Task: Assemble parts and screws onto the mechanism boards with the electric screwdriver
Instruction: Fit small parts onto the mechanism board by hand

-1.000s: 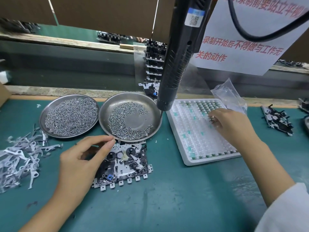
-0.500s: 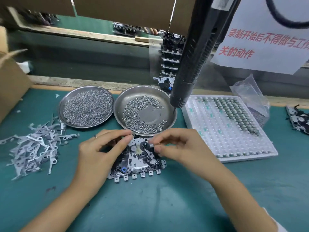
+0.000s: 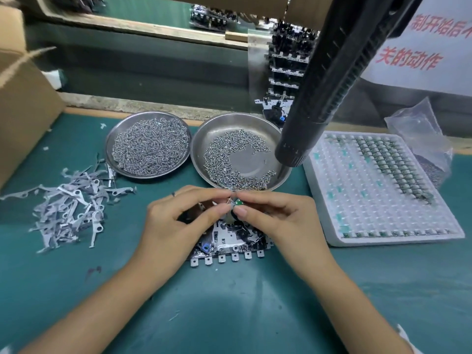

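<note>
Mechanism board [image 3: 229,245]: silver, tabbed edge, flat | both hands' fingers [image 3: 217,209] pinching small green part [image 3: 238,202], seemingly

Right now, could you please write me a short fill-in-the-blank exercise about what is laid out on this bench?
1. Screws lie in ____ round metal dishes, the fuller left dish and the right dish.
2. Both hands, left hand and right hand, work over the ____ board.
3. The loose flat metal levers lie to the ____ of the board.
4. The electric screwdriver hangs with ____ hand on it.

Missing words: two; mechanism; left; no
</note>
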{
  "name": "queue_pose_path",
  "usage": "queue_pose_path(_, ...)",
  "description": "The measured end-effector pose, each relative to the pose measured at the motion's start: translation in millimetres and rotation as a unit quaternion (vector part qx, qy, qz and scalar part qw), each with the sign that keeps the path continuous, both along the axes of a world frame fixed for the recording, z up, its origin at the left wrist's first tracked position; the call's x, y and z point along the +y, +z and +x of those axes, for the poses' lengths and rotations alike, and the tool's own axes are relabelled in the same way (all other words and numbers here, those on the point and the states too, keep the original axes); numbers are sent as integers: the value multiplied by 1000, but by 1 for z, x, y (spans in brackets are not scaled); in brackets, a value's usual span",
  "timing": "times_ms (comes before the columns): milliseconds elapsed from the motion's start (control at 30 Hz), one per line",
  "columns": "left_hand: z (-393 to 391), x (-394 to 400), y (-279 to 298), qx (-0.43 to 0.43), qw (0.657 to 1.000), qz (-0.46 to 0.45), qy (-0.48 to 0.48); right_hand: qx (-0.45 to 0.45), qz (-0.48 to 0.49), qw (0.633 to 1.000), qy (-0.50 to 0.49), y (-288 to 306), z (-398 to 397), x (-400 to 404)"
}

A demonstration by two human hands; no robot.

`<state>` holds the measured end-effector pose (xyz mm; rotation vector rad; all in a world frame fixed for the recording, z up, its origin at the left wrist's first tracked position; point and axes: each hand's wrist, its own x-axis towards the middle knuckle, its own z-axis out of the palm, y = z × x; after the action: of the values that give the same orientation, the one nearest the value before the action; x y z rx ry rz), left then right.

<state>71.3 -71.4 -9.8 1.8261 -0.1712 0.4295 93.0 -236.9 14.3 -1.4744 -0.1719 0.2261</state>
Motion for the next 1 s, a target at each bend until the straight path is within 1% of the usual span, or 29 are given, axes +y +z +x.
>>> queue_pose_path(167,1,0,-2,-7,1000,6,-20,5,15,1000,10,-2,0,-1)
queue_pose_path(400,3,2,-5,-10,999,5,-45,-22,-25,999,16,-4,0,-3)
queue_pose_path(467,2,2,-4,-9,999,1,-45,-40,-38,998,19,-5,-2,-2)
queue_pose_path(633,3,2,-4,-25,999,14,-28,-121,-118,986,5,-12,-6,-5)
queue_pose_path(833,4,3,-4,-22,999,15,-21,-176,-155,972,11,-17,-7,-5)
queue_pose_path(1000,2,4,-4,-17,999,25,-26,-225,-151,962,17,-18,-6,-7)
